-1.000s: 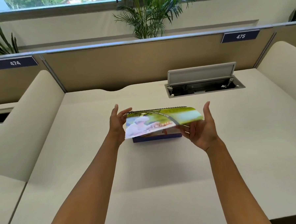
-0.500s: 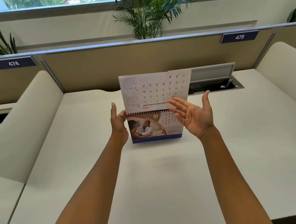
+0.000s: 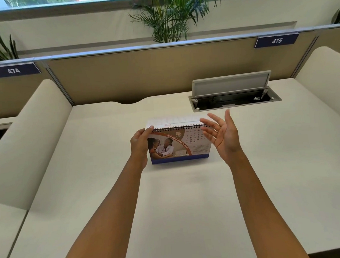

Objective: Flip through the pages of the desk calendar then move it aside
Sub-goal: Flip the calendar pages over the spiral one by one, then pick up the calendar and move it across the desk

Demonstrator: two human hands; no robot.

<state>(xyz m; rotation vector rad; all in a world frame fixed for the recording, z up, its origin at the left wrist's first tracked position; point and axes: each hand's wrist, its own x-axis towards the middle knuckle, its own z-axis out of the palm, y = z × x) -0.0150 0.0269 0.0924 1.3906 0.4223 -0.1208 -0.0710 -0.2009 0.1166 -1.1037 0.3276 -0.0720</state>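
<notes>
- Head view: the desk calendar (image 3: pixel 179 146) stood upright as a tent shape near the middle of the smooth, matte cream desk (image 3: pixel 189 216), resting on its dark blue base strip.
- A black wire spiral ran along the calendar's top edge; the glossy facing page read "JUN", with a curved brown band, a photo of two people at left and a date grid at right.
- A pale page lay tipped over behind the spiral, its printing blurred and faint.
- The left hand (image 3: pixel 139 145) gripped the calendar's left edge, its fingertips (image 3: pixel 150 128) curled over the upper left corner by the spiral and its thumb hidden.
- The right hand (image 3: pixel 223 135) was open with the palm turned up and the fingers spread, holding nothing; its fingers overlapped the calendar's upper right corner, and whether they touched the page could not be told.
- Both forearms were bare and reached in from the lower edge.
- Behind the calendar, a rectangular grey cable box (image 3: pixel 234 97) was set into the desk with its flat metal lid propped open.
- A tan fabric partition (image 3: pixel 142 75) with a silvery metal top rail closed off the back of the desk, carrying a navy plate marked 474 (image 3: pixel 13 70) and another marked 475 (image 3: pixel 276 40).
- A feathery green palm plant (image 3: pixel 171 14) rose beyond the partition.
- Rounded cream side dividers flanked the desk at left and right.
</notes>
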